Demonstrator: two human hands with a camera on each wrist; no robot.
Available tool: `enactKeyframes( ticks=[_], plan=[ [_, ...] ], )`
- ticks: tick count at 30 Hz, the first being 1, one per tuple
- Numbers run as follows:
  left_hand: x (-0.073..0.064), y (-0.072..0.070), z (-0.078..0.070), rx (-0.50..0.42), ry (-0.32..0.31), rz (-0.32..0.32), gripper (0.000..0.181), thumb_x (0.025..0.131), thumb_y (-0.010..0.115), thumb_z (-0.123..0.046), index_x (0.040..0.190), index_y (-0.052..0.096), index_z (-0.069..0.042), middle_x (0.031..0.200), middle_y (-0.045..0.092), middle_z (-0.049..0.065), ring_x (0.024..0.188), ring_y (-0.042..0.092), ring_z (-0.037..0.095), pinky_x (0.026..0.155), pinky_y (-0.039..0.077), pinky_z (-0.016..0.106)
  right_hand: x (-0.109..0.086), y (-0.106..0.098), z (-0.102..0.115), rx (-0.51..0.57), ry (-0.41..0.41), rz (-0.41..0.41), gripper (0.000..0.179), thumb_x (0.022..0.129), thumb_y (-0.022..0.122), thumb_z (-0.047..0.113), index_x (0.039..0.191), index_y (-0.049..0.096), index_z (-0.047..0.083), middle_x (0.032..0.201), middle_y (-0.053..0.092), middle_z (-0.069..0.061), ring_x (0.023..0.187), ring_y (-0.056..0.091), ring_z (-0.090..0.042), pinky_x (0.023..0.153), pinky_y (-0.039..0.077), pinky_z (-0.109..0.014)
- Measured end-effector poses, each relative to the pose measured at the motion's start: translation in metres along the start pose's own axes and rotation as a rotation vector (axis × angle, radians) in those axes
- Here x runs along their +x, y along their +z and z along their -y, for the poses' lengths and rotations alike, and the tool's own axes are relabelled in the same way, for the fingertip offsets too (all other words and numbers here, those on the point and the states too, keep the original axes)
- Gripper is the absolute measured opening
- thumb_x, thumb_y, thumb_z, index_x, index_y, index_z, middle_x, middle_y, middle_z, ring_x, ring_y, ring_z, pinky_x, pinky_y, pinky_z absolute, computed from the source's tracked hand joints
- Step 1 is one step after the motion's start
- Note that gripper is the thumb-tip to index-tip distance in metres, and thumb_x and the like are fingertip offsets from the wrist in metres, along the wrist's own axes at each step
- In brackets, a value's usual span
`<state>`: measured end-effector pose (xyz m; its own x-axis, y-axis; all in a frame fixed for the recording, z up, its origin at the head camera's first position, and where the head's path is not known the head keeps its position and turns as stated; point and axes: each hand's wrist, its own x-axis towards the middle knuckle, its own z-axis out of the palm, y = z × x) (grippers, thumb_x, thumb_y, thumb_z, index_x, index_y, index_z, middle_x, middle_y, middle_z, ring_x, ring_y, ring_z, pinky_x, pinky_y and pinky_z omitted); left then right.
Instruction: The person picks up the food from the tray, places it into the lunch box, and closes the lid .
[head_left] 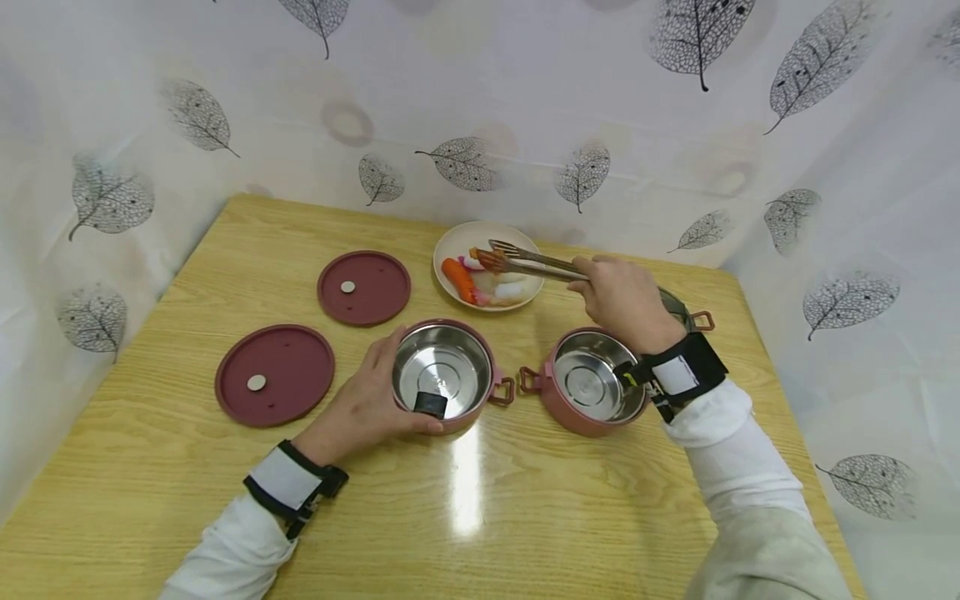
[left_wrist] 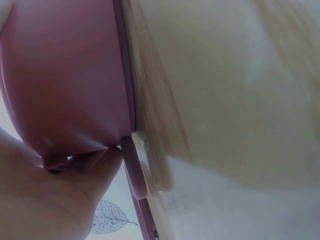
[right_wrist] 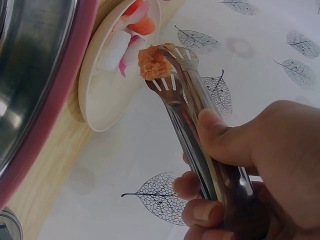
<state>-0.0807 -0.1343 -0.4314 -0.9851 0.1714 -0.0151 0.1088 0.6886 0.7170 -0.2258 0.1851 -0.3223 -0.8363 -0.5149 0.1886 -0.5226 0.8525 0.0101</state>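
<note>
My right hand (head_left: 626,300) grips metal tongs (head_left: 547,265) above the plate. Between the slotted tips of the tongs is a brown, fried-looking piece of food (right_wrist: 154,62). The cream plate (head_left: 450,242) below holds an orange carrot-like piece (head_left: 458,279) and white and pink pieces (head_left: 510,290). My left hand (head_left: 367,408) holds the left pink pot (head_left: 480,417), thumb on the near side and fingers around the left side. Inside that pot a small black rectangular piece (head_left: 431,405) shows against the near wall.
A second pink pot (head_left: 573,417) stands under my right wrist, its handle close to the left pot's handle. Two dark red lids (head_left: 367,304) (head_left: 288,358) with pale knobs lie at the left. Behind my right hand, a glass-looking lid or pot with a red handle (head_left: 702,321) is partly hidden.
</note>
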Motion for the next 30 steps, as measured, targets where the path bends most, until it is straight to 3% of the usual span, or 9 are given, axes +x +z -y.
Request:
enactKeyframes(
  ticks=[8,15,21,26,30],
  plan=[
    [-0.001,-0.001,0.000,0.006,-0.002,0.002,0.135,0.049,0.077,-0.072,0.151,0.001,-0.030,0.148,0.025,0.015,0.128,0.041,0.031,0.098,0.043,0.052,-0.008,-0.015,0.003,0.022,-0.020,-0.018,0.015,0.094,0.057,0.028,0.092,0.059,0.013,0.068,0.050,-0.003,0.055,0.047,-0.019,0.047,0.035,-0.031],
    [-0.001,-0.001,-0.002,-0.001,-0.010,0.000,0.135,0.049,0.078,-0.071,0.152,0.001,-0.030,0.149,0.024,0.014,0.129,0.040,0.031,0.098,0.042,0.052,-0.023,-0.033,0.012,0.060,-0.095,-0.086,0.012,0.093,0.058,0.023,0.087,0.056,0.014,0.064,0.044,0.000,0.052,0.039,-0.015,0.048,0.028,-0.028],
    [0.000,-0.002,-0.002,0.005,-0.007,0.002,0.135,0.049,0.079,-0.071,0.152,0.001,-0.029,0.149,0.024,0.014,0.128,0.041,0.032,0.097,0.043,0.053,-0.035,-0.045,0.022,0.080,-0.146,-0.131,0.011,0.091,0.062,0.024,0.093,0.059,0.014,0.063,0.043,0.003,0.049,0.037,-0.013,0.046,0.025,-0.027],
    [0.000,-0.001,-0.002,0.008,-0.006,0.008,0.135,0.049,0.078,-0.070,0.152,0.001,-0.028,0.150,0.023,0.015,0.129,0.040,0.033,0.096,0.043,0.053,-0.047,-0.050,0.031,0.087,-0.183,-0.127,0.026,0.089,0.065,0.024,0.111,0.066,0.011,0.068,0.051,0.001,0.052,0.041,-0.012,0.048,0.030,-0.026],
    [-0.001,-0.001,-0.002,0.008,0.007,0.005,0.135,0.049,0.077,-0.073,0.152,0.002,-0.028,0.149,0.024,0.016,0.129,0.040,0.033,0.096,0.043,0.053,-0.056,-0.052,0.038,0.115,-0.233,-0.099,0.029,0.088,0.066,0.022,0.114,0.066,0.010,0.074,0.059,0.000,0.055,0.048,-0.012,0.050,0.039,-0.028]
  ],
)
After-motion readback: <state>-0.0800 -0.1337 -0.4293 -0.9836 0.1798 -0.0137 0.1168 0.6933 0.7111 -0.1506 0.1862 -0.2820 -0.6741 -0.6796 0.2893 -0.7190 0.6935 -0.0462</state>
